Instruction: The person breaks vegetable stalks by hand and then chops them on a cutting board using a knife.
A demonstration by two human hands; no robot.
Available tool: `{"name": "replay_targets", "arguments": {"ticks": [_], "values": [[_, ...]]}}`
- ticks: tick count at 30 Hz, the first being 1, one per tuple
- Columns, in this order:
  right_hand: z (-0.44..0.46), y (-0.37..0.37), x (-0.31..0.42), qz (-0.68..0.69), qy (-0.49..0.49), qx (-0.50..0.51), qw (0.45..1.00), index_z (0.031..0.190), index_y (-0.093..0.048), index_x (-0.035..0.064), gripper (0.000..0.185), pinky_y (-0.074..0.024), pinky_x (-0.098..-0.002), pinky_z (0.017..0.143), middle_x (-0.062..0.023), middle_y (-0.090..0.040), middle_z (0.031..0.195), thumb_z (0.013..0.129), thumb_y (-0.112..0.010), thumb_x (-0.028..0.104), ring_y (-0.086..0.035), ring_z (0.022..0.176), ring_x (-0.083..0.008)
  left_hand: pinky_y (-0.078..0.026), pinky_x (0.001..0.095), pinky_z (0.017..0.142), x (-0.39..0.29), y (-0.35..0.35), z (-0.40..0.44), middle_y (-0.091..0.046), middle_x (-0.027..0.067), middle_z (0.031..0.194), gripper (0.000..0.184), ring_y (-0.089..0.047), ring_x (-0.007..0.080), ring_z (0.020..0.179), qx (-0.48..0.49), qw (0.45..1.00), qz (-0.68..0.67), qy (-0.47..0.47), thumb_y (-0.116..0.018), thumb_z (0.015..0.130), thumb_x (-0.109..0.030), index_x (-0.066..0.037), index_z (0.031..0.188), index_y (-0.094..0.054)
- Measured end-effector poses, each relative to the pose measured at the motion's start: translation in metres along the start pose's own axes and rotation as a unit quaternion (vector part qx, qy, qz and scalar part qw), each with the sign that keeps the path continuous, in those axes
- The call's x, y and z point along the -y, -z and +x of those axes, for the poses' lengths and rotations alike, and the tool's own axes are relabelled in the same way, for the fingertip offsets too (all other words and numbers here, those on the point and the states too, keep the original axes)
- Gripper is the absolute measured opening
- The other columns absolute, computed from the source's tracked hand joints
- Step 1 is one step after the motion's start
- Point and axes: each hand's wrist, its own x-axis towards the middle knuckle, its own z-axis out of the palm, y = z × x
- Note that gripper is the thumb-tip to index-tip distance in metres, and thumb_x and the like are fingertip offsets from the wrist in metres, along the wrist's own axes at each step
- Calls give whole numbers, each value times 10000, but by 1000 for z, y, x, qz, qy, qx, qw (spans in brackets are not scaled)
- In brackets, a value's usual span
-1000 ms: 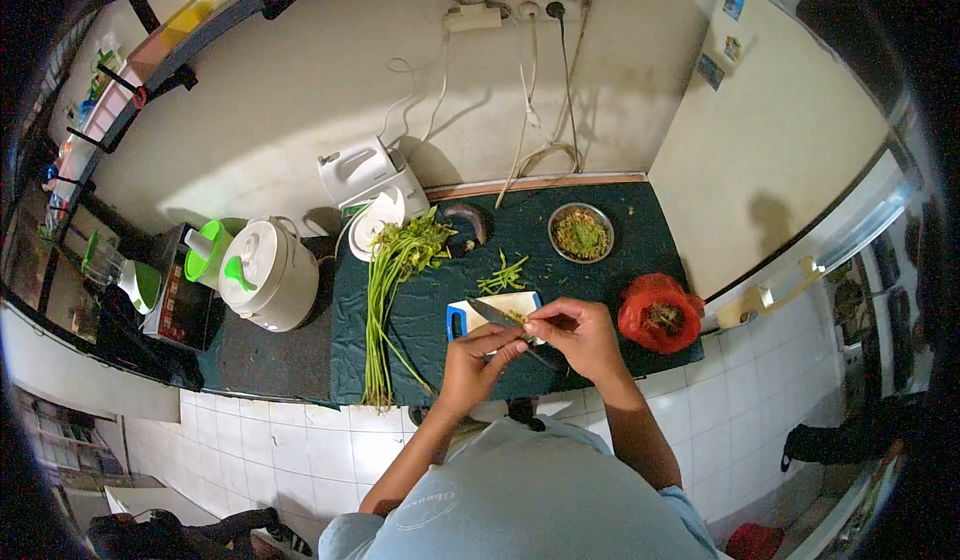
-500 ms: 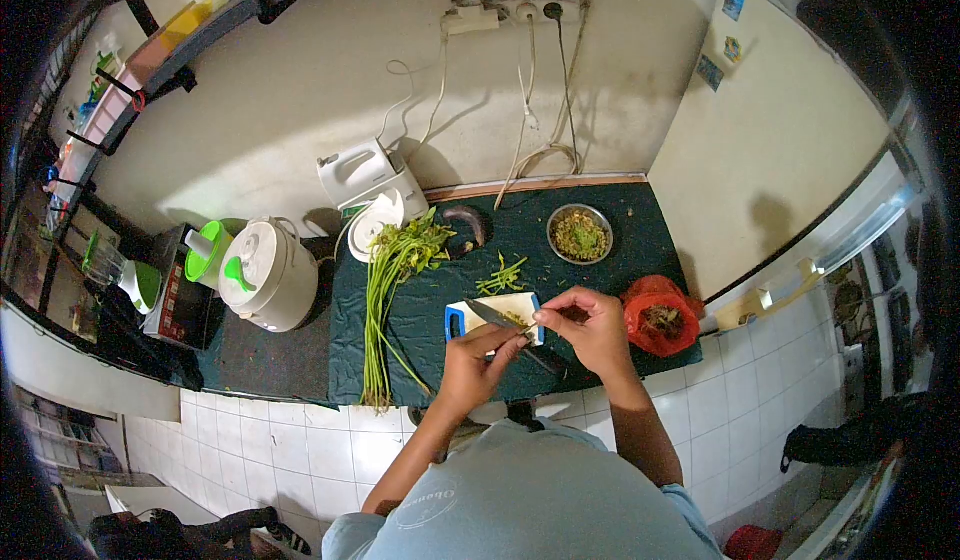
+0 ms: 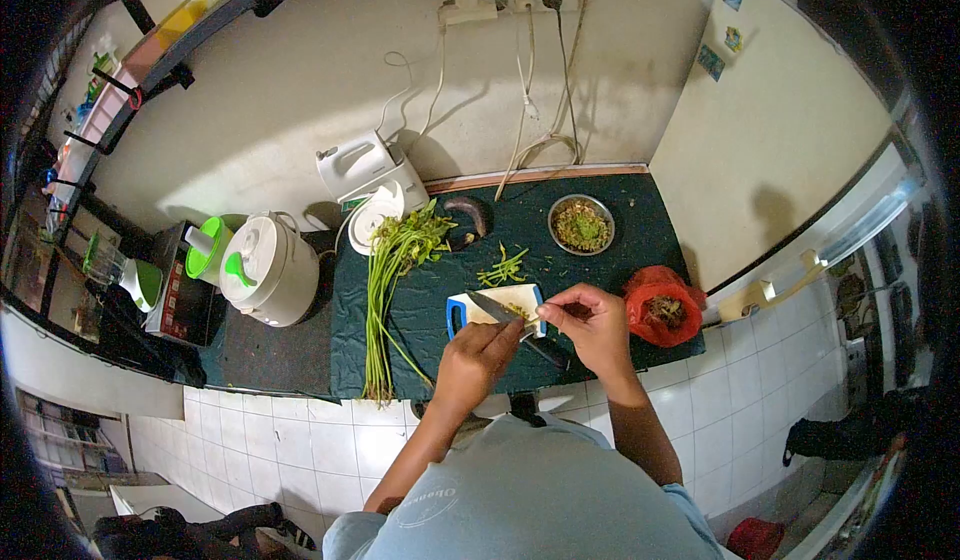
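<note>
My left hand [image 3: 474, 362] is closed in a pinch over the near edge of a white cutting board [image 3: 510, 295] with blue ends. My right hand [image 3: 592, 332] pinches close beside it, at the board's right end. Between the fingertips is something small and pale, too small to name. A knife [image 3: 492, 307] lies across the board under my hands, its blade toward the far left and its dark handle toward the near right. Small greenish bits rest on the board. Just beyond it is a little pile of cut green pieces [image 3: 503, 267].
Long-stemmed leafy greens [image 3: 385, 290] lie left of the board, near an eggplant [image 3: 468, 212]. A metal bowl [image 3: 581, 225] holds chopped greens. At right stands a red plastic bag [image 3: 664, 306] with scraps. A rice cooker [image 3: 268, 268] and a white mixer [image 3: 372, 172] stand left.
My left hand has turned slightly, its fingers now more curled over the board. The right hand stays almost in place, still pinching. The view has shifted a little.
</note>
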Motion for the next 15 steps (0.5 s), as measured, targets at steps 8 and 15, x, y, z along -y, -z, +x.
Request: {"name": "replay_targets", "arguments": {"ticks": [8,15], "values": [[-4,-3,4,27,-14,4,1000,843,-672,13,103,-456,-200,606,-4,-640,746,805,-746,74,-561,667,-53,-511,324,666,2,-2,3,-688,95,835,157,-652,212,736,3,963,-195,187,-562,940,-139,-13,986,-643],[-18,-30,-11,39,-12,55,998,882,-675,12,101,-470,-200,652,-12,-671,814,815,-732,62,-589,730,-46,-469,296,833,-5,-23,9,-646,79,983,255,-599,163,898,-95,738,-561,363,-492,993,-226,-1,1031,-607]]}}
